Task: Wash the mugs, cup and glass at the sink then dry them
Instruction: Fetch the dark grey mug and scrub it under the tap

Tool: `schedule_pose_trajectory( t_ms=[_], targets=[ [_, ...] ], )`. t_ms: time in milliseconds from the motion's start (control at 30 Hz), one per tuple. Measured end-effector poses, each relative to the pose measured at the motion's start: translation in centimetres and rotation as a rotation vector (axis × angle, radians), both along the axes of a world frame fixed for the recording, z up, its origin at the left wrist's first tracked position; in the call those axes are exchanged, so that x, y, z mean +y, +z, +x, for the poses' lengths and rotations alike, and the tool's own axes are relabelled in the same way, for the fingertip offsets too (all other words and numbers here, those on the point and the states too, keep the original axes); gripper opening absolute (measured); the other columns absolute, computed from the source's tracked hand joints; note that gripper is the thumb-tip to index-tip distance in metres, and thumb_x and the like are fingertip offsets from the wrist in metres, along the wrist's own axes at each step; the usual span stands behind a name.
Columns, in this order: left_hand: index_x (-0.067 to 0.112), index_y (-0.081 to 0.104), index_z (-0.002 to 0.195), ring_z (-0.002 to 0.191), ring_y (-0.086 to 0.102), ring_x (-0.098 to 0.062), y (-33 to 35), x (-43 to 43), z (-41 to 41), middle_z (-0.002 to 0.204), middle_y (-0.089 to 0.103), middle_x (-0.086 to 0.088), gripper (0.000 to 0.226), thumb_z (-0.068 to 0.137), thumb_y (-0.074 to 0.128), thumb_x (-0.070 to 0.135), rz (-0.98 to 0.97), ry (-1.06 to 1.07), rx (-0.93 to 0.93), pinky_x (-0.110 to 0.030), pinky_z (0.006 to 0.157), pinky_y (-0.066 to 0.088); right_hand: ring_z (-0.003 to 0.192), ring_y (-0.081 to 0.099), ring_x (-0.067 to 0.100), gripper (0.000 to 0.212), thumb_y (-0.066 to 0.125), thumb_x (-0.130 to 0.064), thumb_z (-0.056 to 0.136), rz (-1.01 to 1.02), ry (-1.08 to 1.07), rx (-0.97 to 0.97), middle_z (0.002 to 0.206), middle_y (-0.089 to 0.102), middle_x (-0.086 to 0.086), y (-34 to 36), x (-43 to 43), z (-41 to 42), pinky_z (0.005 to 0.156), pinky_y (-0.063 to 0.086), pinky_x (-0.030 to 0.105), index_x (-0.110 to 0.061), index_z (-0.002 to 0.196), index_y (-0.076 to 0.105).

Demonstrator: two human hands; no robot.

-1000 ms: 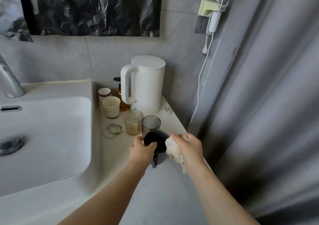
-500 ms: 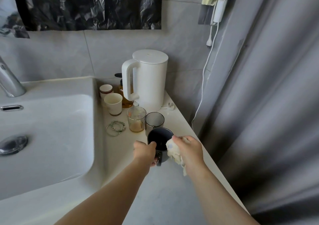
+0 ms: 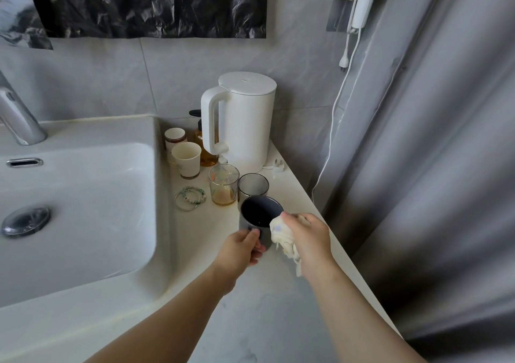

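Mug (image 3: pixel 260 215) and cloth at the counter

Dark mug sits upright over the counter (image 3: pixel 292 192), right of the sink (image 3: pixel 83 195), just before a grey glass (image 3: pixel 253 187). Left hand (image 3: pixel 239 247) grips its handle; right hand (image 3: pixel 306 234) clutches a crumpled cloth (image 3: pixel 281 234) at its rim.

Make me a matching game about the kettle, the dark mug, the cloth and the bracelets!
Things:
1. kettle
2. mug
3. cloth
4. bracelets

Matches:
A. bunched in the right hand
B. lying flat on the counter beside the glass
C. white, standing at the back
D. dark, gripped by the left hand

Pairs: 1-C, 2-D, 3-A, 4-B.
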State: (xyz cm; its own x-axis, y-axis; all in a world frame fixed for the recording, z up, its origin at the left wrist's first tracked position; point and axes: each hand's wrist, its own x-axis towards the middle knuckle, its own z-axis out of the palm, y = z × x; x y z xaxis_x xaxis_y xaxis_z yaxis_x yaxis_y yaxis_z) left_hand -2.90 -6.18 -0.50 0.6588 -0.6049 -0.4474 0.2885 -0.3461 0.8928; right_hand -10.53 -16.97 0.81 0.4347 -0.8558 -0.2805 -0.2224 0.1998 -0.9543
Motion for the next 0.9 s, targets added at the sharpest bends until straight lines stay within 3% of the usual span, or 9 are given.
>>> schedule_pose_trajectory(
  t_ms=[167, 300, 500, 633, 800, 900],
  targets=[
    [0.01, 0.046, 0.07, 0.072, 0.056, -0.023, 2.9, 1.8, 1.1, 0.066, 0.05, -0.007, 0.036, 0.102, 0.038, 0.024, -0.079, 0.039, -0.069, -0.026, 0.063, 0.049, 0.062, 0.053, 0.02, 0.018, 0.069, -0.021, 0.082, -0.006, 0.022, -0.095, 0.067, 0.057, 0.006, 2.6, 1.5, 1.0, 0.058, 0.042, 0.026, -0.004, 0.082, 0.063],
    [0.011, 0.042, 0.065, 0.062, 0.059, -0.018, 5.8, 4.1, 2.6, 0.059, 0.044, -0.004, 0.041, 0.102, 0.038, 0.026, -0.174, 0.097, -0.094, -0.024, 0.058, 0.051, 0.063, 0.053, 0.019, 0.015, 0.07, -0.02, 0.081, -0.018, 0.035, -0.23, 0.07, 0.059, 0.006, 6.2, 3.8, 3.1, 0.054, 0.04, 0.024, -0.01, 0.073, 0.062],
    [0.012, 0.04, 0.06, 0.056, 0.057, -0.016, 10.8, 9.2, 7.2, 0.053, 0.042, -0.002, 0.044, 0.102, 0.037, 0.026, -0.261, 0.202, -0.193, -0.023, 0.055, 0.051, 0.069, 0.059, 0.02, 0.014, 0.072, -0.024, 0.08, -0.066, 0.103, -0.347, 0.071, 0.064, 0.003, 11.4, 9.2, 8.3, 0.059, 0.047, 0.027, -0.016, 0.072, 0.063],
    [0.012, 0.041, 0.062, 0.054, 0.058, -0.016, 12.3, 13.7, 10.8, 0.054, 0.041, -0.002, 0.043, 0.102, 0.036, 0.027, -0.246, 0.26, -0.23, -0.028, 0.062, 0.053, 0.055, 0.05, 0.014, 0.017, 0.07, -0.022, 0.082, -0.075, 0.174, -0.363, 0.066, 0.058, 0.001, 13.2, 13.5, 12.1, 0.041, 0.036, 0.015, -0.014, 0.071, 0.059],
    [0.013, 0.04, 0.063, 0.055, 0.058, -0.016, 12.0, 19.6, 14.9, 0.055, 0.039, -0.001, 0.042, 0.102, 0.038, 0.029, -0.206, 0.346, -0.24, -0.026, 0.059, 0.051, 0.063, 0.056, 0.016, 0.014, 0.069, -0.02, 0.083, -0.013, 0.283, -0.363, 0.07, 0.06, 0.003, 12.8, 18.7, 16.7, 0.055, 0.044, 0.021, -0.011, 0.076, 0.062],
    [0.013, 0.04, 0.063, 0.057, 0.059, -0.017, 11.2, 22.8, 17.0, 0.055, 0.039, -0.001, 0.041, 0.101, 0.039, 0.029, -0.16, 0.4, -0.239, -0.025, 0.057, 0.05, 0.054, 0.055, 0.01, 0.014, 0.068, -0.019, 0.084, 0.03, 0.314, -0.342, 0.068, 0.059, 0.003, 12.0, 21.4, 19.2, 0.044, 0.04, 0.014, -0.006, 0.086, 0.063]
  ],
)
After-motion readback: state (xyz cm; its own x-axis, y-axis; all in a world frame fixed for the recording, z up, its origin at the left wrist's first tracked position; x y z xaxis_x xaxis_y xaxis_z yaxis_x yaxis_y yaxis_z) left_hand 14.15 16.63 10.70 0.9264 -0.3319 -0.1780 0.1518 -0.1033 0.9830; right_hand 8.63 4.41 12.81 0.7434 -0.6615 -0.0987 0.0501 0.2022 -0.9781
